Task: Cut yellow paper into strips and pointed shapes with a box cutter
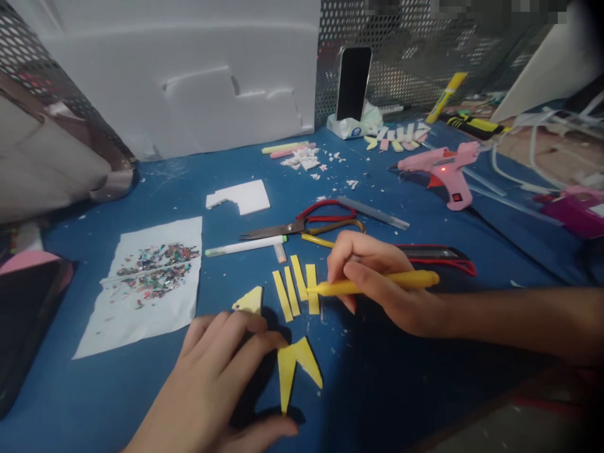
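My right hand (377, 270) is closed around a yellow marker (406, 280), its tip touching the rightmost yellow strip (312, 302). Several narrow yellow strips (282, 296) lie to the left of it, side by side. My left hand (221, 371) is spread low over the table, thumb well apart from the fingers. Its index fingertip reaches the top edge of a V-shaped yellow piece (309, 362); whether it presses on it I cannot tell. Beyond the left fingers, a yellow piece with a dark dot (250, 301) is partly hidden.
Scissors (302, 223), a white pen (245, 246), a cutter (438, 255) and a white foam offcut (250, 196) lie on the blue table (165, 189). Paper with colourful flakes (136, 327) is at left. A pink glue gun (448, 167), red light lit, stands right; a phone (353, 82) leans behind.
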The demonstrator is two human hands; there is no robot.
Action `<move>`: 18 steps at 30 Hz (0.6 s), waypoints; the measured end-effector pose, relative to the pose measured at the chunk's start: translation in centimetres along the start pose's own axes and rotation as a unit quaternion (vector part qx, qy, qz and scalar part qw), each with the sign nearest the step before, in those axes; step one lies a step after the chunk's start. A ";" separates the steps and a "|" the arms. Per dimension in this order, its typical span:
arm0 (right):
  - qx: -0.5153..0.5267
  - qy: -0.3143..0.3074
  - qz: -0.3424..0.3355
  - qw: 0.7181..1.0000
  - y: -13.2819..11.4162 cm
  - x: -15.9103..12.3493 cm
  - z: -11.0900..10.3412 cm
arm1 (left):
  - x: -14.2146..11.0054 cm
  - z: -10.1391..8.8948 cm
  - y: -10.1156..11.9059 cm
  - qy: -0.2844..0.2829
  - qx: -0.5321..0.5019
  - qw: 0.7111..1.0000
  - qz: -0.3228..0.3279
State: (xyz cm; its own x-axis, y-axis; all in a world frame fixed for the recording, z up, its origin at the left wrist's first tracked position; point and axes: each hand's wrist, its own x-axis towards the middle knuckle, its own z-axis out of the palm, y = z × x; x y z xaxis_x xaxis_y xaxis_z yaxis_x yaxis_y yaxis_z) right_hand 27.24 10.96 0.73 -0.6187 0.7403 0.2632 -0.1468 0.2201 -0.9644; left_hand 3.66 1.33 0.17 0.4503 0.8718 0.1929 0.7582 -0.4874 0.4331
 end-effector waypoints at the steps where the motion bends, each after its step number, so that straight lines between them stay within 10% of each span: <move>1: -0.009 0.008 -0.010 1.000 0.1 0.0 -0.1 | 0.0 0.0 0.1 0.001 0.005 1.000 0.001; 18: -0.302 -0.069 -0.116 0.944 0.9 1.3 -2.3 | -0.2 0.2 -0.2 -0.002 0.014 0.999 0.043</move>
State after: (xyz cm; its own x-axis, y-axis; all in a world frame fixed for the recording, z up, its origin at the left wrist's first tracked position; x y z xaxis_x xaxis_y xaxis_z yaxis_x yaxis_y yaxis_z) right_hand 28.11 13.61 0.25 -0.7242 0.5476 0.4192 0.1501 0.7184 -0.6792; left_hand 3.55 1.18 -0.15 0.5156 0.8269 0.2245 0.7297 -0.5611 0.3908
